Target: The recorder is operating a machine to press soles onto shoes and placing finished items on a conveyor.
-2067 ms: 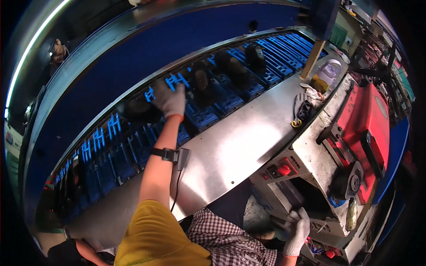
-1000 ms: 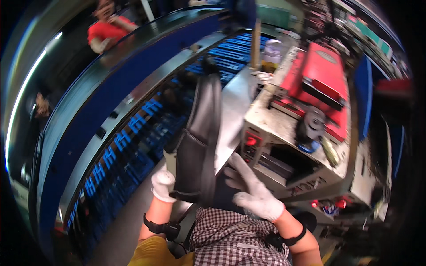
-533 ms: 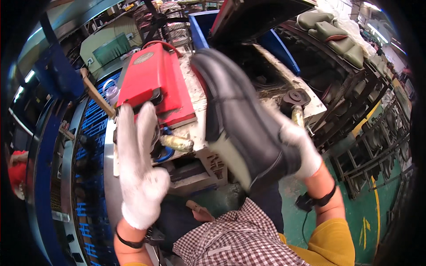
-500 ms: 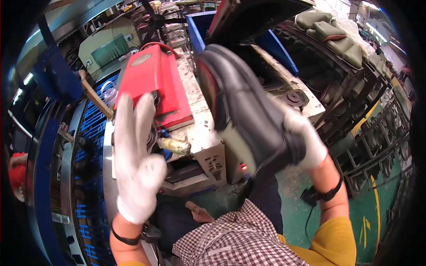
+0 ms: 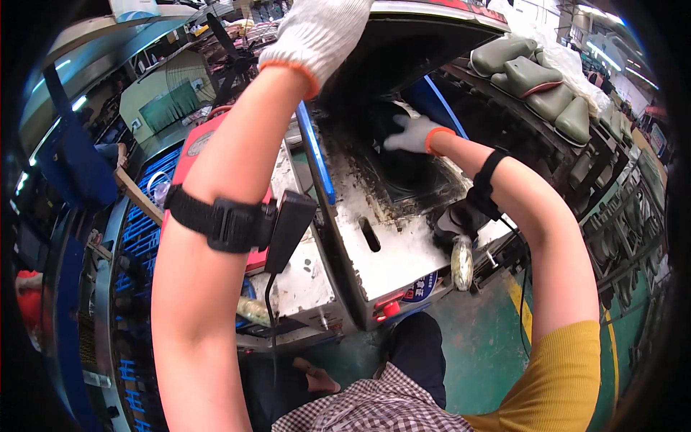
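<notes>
My left hand point(image 5: 320, 36), in a white knitted glove, is raised at the top, beside the near edge of a lifted lid point(image 5: 417, 50) with a black underside. Its fingers run past the picture's upper border. My right hand point(image 5: 412, 135), gloved too, reaches into the dark recess point(image 5: 432, 183) of the white machine point(image 5: 381, 263) under that lid. Its fingers are spread against a black shape that blends into the recess; I cannot make out whether this is the black shoe.
A second, red lid point(image 5: 263, 261) lies behind my left forearm. Blue side panels point(image 5: 315, 155) flank the recess. A red knob point(image 5: 389, 309) and a wrapped handle point(image 5: 462, 264) stick out at the machine's front. Racks with olive-green shoe forms point(image 5: 533, 75) stand on the right.
My right hand has moved from holding the black shoe in front of me into the recess. The left hand has risen to the lifted lid. The view has shifted to the right.
</notes>
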`<state>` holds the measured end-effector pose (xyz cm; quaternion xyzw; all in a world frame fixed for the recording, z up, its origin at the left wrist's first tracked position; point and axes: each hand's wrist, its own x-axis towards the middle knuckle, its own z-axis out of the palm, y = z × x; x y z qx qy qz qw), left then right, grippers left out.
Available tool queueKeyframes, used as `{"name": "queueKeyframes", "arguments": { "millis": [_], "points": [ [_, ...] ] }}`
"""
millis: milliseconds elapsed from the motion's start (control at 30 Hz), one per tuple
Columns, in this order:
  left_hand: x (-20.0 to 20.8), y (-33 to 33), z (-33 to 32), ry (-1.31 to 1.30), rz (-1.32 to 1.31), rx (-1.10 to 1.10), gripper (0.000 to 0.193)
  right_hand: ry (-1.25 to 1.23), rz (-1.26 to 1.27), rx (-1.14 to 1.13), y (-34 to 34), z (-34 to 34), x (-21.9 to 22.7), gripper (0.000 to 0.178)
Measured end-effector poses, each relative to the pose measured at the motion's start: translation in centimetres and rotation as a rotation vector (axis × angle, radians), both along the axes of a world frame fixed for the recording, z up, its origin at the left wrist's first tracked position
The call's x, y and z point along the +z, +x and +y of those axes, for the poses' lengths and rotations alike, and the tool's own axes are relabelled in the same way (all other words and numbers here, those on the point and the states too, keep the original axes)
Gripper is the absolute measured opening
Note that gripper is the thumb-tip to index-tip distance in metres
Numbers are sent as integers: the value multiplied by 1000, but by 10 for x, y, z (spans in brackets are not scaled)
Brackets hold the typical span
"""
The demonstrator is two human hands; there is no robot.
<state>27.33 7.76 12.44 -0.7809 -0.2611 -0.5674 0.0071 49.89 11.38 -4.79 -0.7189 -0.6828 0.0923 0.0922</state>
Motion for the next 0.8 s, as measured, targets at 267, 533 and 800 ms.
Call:
{"name": "queueKeyframes", "arguments": {
  "millis": [267, 533, 800],
  "points": [
    [36, 12, 68, 307, 516, 406, 34, -108, -26, 124, 9, 16, -18, 123],
    [-27, 33, 7, -197, 75, 78, 42, 87, 48, 270, 11, -122, 19, 84],
    [-154, 38, -58, -344, 102, 216, 37, 485, -43, 339, -52, -283, -36, 38]
  ]
}}
